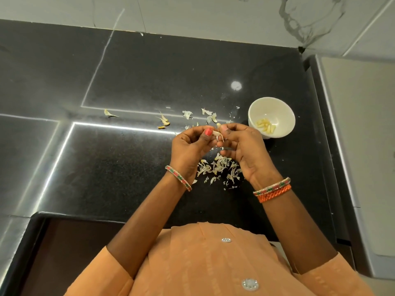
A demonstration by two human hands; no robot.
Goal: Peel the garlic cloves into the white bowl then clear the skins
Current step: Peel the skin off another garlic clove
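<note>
Over the black counter, my left hand [192,144] and my right hand [241,146] meet at a small garlic clove [218,129]. Both pinch it with thumb and fingertips, and a strip of pale skin hangs from it. The white bowl [282,110] stands just right of my right hand and holds several peeled cloves [266,126]. A heap of papery skins [218,169] lies on the counter under my hands. More skins [208,115] are scattered beyond my fingers. Unpeeled cloves [163,121] lie to the left, one clove [108,113] farther left.
The black granite counter [128,82] stretches wide to the left and back, ending at a pale tiled wall [192,13]. A light-coloured appliance or raised surface [363,146] borders the counter on the right. The counter's front edge [106,216] runs near my body.
</note>
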